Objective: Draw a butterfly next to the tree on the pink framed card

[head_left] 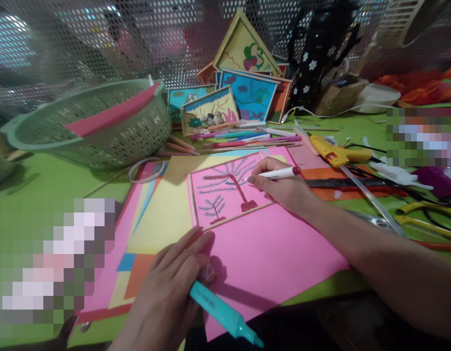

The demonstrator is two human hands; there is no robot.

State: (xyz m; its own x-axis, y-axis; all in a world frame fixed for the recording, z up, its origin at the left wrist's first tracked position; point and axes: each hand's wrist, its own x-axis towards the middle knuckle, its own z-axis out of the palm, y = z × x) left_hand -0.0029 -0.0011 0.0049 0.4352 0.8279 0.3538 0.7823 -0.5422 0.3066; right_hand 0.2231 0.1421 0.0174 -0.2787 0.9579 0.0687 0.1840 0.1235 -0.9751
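Note:
My right hand (pixel 284 190) pinches a white felt-tip pen (pixel 280 174) with a dark red end. Its tip is over a pink drawing (pixel 234 191) of two trees with dark red trunks and grey-blue leaves, edged by thin wooden sticks. Curled around a teal highlighter (pixel 220 308) is my left hand (pixel 170 275). That highlighter points toward the front right, and the left fingertips rest at the drawing's lower left corner. Underneath lies a larger pink sheet (pixel 276 248) on a stack of coloured paper (pixel 156 209).
A green plastic basket (pixel 130 141) with pink paper stands back left. Framed pictures (pixel 249 95) lean at the back behind several loose pens (pixel 243 139). To the right lie a yellow glue gun (pixel 335 153) and yellow-handled tool (pixel 422 222). A black flowered flask (pixel 311 63) stands behind.

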